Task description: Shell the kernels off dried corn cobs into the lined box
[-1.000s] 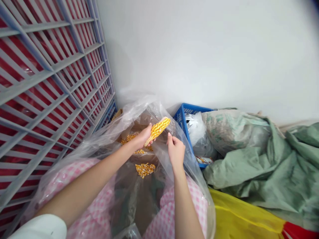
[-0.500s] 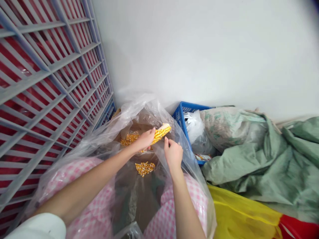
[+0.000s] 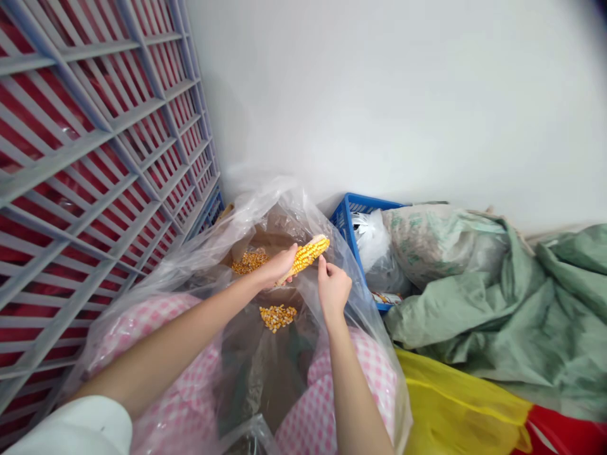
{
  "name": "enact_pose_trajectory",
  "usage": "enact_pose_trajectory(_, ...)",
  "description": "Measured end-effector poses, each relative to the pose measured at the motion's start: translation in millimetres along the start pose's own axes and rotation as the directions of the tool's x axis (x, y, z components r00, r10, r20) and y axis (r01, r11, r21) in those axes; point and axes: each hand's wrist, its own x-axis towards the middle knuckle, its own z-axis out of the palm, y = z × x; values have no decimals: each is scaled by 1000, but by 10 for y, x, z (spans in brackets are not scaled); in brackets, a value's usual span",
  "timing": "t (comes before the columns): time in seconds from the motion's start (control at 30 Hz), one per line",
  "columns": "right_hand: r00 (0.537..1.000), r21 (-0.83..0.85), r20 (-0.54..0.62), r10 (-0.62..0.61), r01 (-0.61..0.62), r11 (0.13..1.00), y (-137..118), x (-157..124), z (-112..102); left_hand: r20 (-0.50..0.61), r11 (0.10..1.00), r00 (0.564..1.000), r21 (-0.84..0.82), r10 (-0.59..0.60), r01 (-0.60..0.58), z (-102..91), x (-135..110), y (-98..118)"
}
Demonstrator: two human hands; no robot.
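Corn cob (image 3: 306, 256) held over open clear plastic bag (image 3: 265, 202), tip pointing to 2 o'clock. Left hand (image 3: 277, 265) clasps its lower end; right hand (image 3: 333, 287) curled, thumb tip pressed on the kernel rows. Loose kernels (image 3: 277, 316) lie below at 6 o'clock. Judged light, rigid, dry; kernels shed easily, so grip the butt end, not the rows.

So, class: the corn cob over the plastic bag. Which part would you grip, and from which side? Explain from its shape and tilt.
Grip the corn cob round its lower end, coming from the left, as the left hand does. It is a slim cylinder tilted up to the right, so this probably leaves the kernelled upper end free for the right hand.
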Motion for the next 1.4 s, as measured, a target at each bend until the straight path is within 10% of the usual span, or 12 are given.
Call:
enact_pose_trajectory(0.27,998,56,-64,29,-26,998,15,49,27,104,973,991,-205,-87,107,27,58,9)
enact_pose_trajectory(0.47,986,343,-124,110,-62,937,-50,79,67,413,853,911,-473,-6,220,116,78,16)
enact_pose_trajectory(0.8,996,352,12,90,-89,932,-64,166,-181,72,926,997,-377,26,3,-65,147,176)
enact_pose_trajectory(1.4,991,200,108,81,-102,974,68,210,-188,-119,938,952,245,281,-246,-14,8,158)
